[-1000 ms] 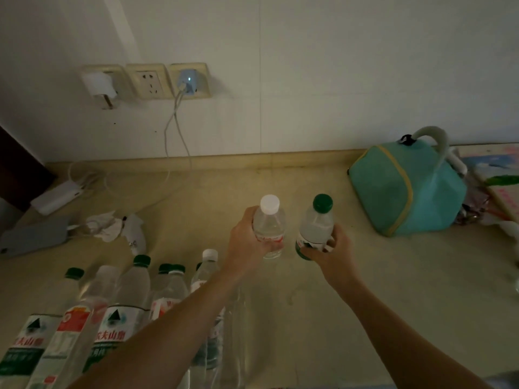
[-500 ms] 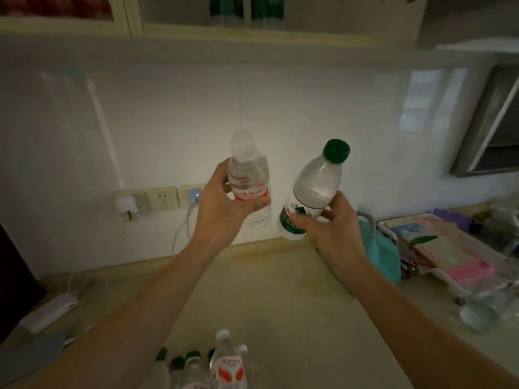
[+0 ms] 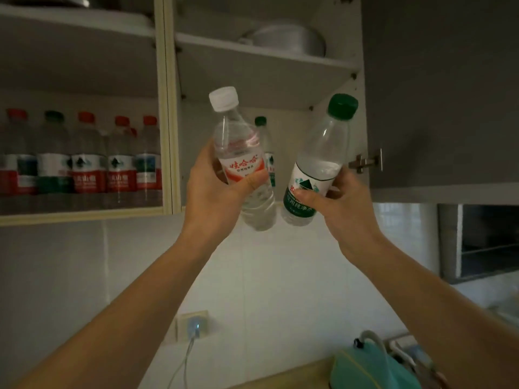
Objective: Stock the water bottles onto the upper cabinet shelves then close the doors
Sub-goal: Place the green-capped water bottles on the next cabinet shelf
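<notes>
Clear plastic, white cap: the left hand (image 3: 216, 189) is gripping the white-capped bottle (image 3: 241, 164) around its red-and-white label, thumb across the front and the other fingers curled behind, the cap tilting up and a little left.
Clear plastic, green cap: the right hand (image 3: 339, 197) is clasping the green-capped bottle (image 3: 314, 169) low on its green label, so most of the body is standing above the fingers and leaning to the right.
Just changed: a second ago both bottles were being picked up off the surface; now both arms are raised and the two bottles are arriving in front of the open right cabinet bay, just below its lower shelf (image 3: 283, 204).
Spacing: the bottle bases are sitting just beside each other between the two hands, possibly touching; the dim light makes that hard to settle.
Beyond the fingers: one green-capped bottle (image 3: 264, 141) is already standing at the back of this bay, behind the left hand's bottle.
Left of the left hand: a row of shelved bottles (image 3: 81, 155) is filling the neighbouring bay.
Right of the right hand: the open door (image 3: 443, 91) is hanging with its hinge (image 3: 365, 161) close to the knuckles.
Meaning for the task: the carry is nearly over and placing probably comes next; the doors are not yet closed.
</notes>
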The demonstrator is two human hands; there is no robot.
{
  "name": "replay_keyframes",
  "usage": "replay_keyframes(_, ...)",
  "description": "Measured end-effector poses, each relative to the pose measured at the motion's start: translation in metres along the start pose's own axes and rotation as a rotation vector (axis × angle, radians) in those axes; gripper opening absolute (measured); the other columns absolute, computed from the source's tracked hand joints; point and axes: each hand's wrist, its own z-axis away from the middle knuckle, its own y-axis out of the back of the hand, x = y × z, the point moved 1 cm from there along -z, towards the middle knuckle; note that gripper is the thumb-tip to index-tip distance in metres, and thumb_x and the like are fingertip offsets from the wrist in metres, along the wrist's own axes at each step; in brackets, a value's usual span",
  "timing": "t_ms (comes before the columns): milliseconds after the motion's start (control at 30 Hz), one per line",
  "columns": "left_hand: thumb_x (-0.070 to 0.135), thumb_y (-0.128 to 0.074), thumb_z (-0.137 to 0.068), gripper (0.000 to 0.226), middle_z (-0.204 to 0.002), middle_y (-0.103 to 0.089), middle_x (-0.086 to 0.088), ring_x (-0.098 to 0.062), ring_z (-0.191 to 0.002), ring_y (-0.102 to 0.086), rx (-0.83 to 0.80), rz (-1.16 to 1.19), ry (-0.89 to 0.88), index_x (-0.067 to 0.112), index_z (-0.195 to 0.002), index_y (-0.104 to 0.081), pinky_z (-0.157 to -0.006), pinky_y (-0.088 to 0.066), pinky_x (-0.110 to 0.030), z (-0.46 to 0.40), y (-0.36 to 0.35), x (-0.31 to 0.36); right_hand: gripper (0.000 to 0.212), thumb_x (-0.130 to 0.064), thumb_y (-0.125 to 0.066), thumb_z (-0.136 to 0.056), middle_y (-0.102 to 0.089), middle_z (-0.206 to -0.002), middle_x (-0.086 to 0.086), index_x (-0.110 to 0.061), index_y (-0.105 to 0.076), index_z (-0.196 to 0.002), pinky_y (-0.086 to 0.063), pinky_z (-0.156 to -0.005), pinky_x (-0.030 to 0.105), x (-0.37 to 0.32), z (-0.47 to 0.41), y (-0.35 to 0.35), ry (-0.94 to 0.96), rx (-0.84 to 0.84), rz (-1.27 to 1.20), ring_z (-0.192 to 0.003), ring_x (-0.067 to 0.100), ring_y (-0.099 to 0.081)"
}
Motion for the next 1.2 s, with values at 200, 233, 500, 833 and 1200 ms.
replay_keyframes(200,0.029,-0.082,-0.078,0.055,-0.106,-0.063,0.017,0.001,-0.094,-0.062,0.011,-0.038,-0.020,0.033,-0.124,-0.051,-0.074,-0.046,-0.017,-0.076,-0.017,0.019,0.053,-0.017,-0.086,-0.076,-0.069,-0.119,-0.004,-0.027,-0.062,-0.122,-0.055,-0.097,0.048,-0.025,-0.081,-0.001,-0.021,-0.078,0.060,-0.111,0.017,-0.065)
replay_keyframes(233,0.028,-0.081,-0.079,0.053,-0.105,-0.062,0.017,-0.001,-0.095,-0.061,-0.001,-0.052,-0.007,0.032,-0.122,-0.050,-0.074,-0.046,-0.019,-0.086,-0.021,0.016,0.053,-0.017,-0.086,-0.077,-0.069,-0.120,-0.003,-0.025,-0.061,-0.123,-0.054,-0.097,0.050,-0.024,-0.091,-0.001,-0.058,-0.096,0.063,-0.111,0.020,-0.065)
replay_keyframes(500,0.018,-0.078,-0.084,0.041,-0.098,-0.061,0.009,-0.006,-0.086,-0.059,-0.025,-0.187,0.160,0.022,-0.115,-0.052,-0.072,-0.045,-0.023,-0.134,-0.035,-0.037,0.045,-0.014,-0.085,-0.078,-0.067,-0.104,-0.004,-0.020,-0.061,-0.115,-0.058,-0.060,0.029,0.011,-0.130,-0.008,-0.255,-0.153,0.005,-0.088,0.015,-0.067)
replay_keyframes(833,0.025,-0.075,-0.086,0.036,-0.105,-0.067,0.011,-0.008,-0.095,-0.065,-0.188,-0.319,0.212,0.024,-0.118,-0.059,-0.078,-0.051,-0.023,-0.119,-0.036,-0.086,0.036,-0.031,-0.082,-0.082,-0.069,-0.101,-0.006,-0.027,-0.062,-0.113,-0.056,-0.065,0.024,0.054,-0.161,-0.027,-0.139,-0.262,0.186,-0.086,0.009,-0.068)
replay_keyframes(1200,0.014,-0.076,-0.087,0.045,-0.086,-0.060,0.021,0.005,-0.073,-0.056,-0.242,-0.545,0.200,0.023,-0.128,-0.060,-0.064,-0.047,-0.012,-0.123,-0.037,-0.104,0.054,-0.024,-0.087,-0.075,-0.072,-0.106,0.004,-0.019,-0.061,-0.122,-0.062,-0.078,0.049,0.075,-0.183,-0.043,-0.113,-0.386,0.357,-0.093,0.022,-0.072)
